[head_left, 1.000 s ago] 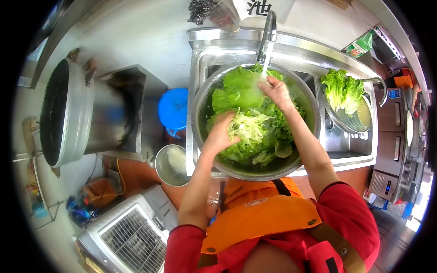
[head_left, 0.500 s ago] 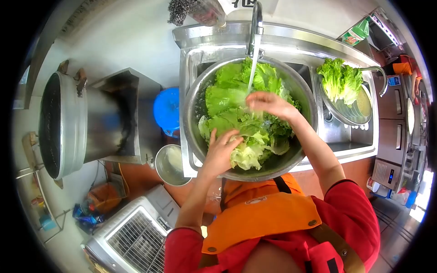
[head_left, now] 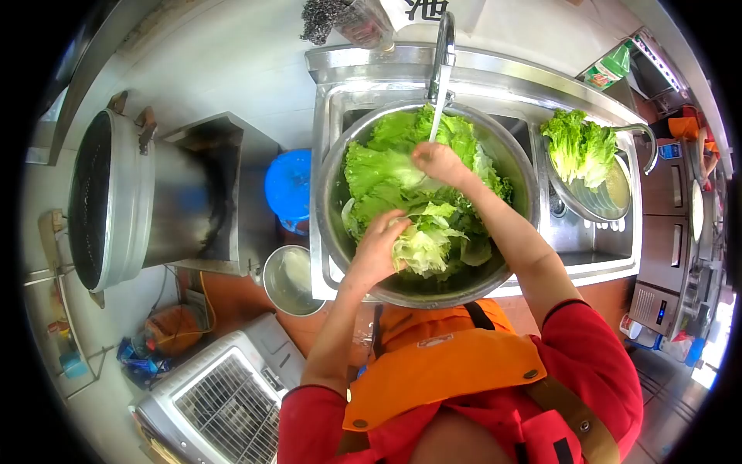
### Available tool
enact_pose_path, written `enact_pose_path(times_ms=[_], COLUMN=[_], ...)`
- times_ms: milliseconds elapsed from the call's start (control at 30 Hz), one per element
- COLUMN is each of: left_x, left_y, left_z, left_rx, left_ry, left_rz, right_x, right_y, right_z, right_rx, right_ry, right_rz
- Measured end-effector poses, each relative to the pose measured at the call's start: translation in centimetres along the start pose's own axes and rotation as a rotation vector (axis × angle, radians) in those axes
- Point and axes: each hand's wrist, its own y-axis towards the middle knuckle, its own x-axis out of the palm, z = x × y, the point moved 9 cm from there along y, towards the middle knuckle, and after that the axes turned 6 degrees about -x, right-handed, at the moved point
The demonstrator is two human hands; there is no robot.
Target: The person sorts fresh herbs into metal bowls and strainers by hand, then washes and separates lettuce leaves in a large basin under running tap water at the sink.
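A wide metal basin (head_left: 331,232) full of green lettuce leaves (head_left: 379,166) rests across the left sink. At the basin's near left, my left hand (head_left: 379,249) is closed around a pale, frilly bunch of lettuce (head_left: 423,246). My right hand (head_left: 439,164) is curled shut over the middle of the pile, just below the water stream. Its fingers are pinched at a lettuce leaf, and the fingertips are partly hidden. Water runs from the tap (head_left: 444,46) down onto the leaves beside this hand.
More lettuce (head_left: 581,147) lies in a colander (head_left: 595,207) in the right sink (head_left: 576,241). To the left are a blue bucket (head_left: 288,185), a metal pail (head_left: 287,298) and a large pot (head_left: 127,201). A heater-like appliance (head_left: 232,394) stands on the floor.
My right hand has shifted slightly left and closed from a looser, blurred pose. My left hand's fingers have drawn in around the lettuce bunch. The camera view has tilted a little.
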Motion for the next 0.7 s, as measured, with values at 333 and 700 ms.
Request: enact_pose_path(times_ms=[333,700], left_x=[-0.2,0.0], left_y=[0.0,0.0], left_z=[0.1,-0.1], left_rx=[0.014,-0.004], left_ry=[-0.006,-0.014], left_rz=[0.003,-0.001], right_x=[-7.7,-7.8], right_y=[-0.3,-2.6], right_z=[7.8,2.2], right_rx=[0.279,-0.120], right_ry=[-0.156,0.023], right_rz=[0.326,0.408])
